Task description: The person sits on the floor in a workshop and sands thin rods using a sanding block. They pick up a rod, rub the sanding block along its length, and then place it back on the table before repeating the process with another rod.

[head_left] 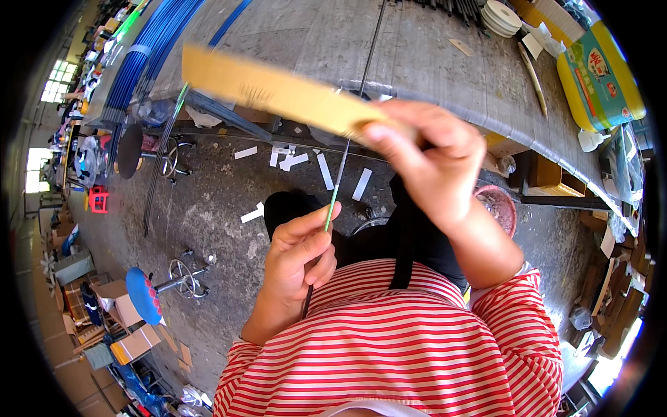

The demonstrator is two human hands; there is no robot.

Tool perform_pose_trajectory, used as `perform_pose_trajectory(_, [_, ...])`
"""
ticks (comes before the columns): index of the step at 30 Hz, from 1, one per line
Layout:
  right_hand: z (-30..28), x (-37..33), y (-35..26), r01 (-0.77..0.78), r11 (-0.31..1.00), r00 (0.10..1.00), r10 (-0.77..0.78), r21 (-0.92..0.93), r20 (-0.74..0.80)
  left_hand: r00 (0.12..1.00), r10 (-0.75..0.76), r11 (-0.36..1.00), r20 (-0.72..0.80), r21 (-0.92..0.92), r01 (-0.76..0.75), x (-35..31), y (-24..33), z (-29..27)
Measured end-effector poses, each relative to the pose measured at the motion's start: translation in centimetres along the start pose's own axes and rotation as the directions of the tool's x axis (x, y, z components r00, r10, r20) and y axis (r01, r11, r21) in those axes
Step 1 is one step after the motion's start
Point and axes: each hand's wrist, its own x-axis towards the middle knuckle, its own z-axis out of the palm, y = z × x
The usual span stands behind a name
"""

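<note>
The left grip (300,254) pinches a rod (343,158) at its green band (333,203), while the right grip (434,156) pinches a blurred tan strip (274,96) in front of it.

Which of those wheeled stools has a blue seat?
The blue-seated stool, lower in the picture, left of your left hand; the other wheeled stool, higher up, has a dark seat.

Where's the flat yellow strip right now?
In the head view, the flat yellow strip is above centre, slanting up and left from the right hand gripping its end, in front of the thin rod held in the left hand.
</note>
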Motion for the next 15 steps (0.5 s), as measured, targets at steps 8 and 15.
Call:
perform_pose_trajectory(8, [-0.3,-1.1,-0.2,-0.260,0.961,0.962,0.266,0.090,-0.056,0.998,0.062,0.993,-0.021,0.105,-0.059,-0.1,-0.2,0.2])
perform_pose_trajectory(15, [0.1,-1.8,-0.3,-0.249,0.965,0.968,0.251,0.077,-0.022,0.995,0.101,0.983,0.015,0.153,-0.102,-0.1,-0.3,-0.1])
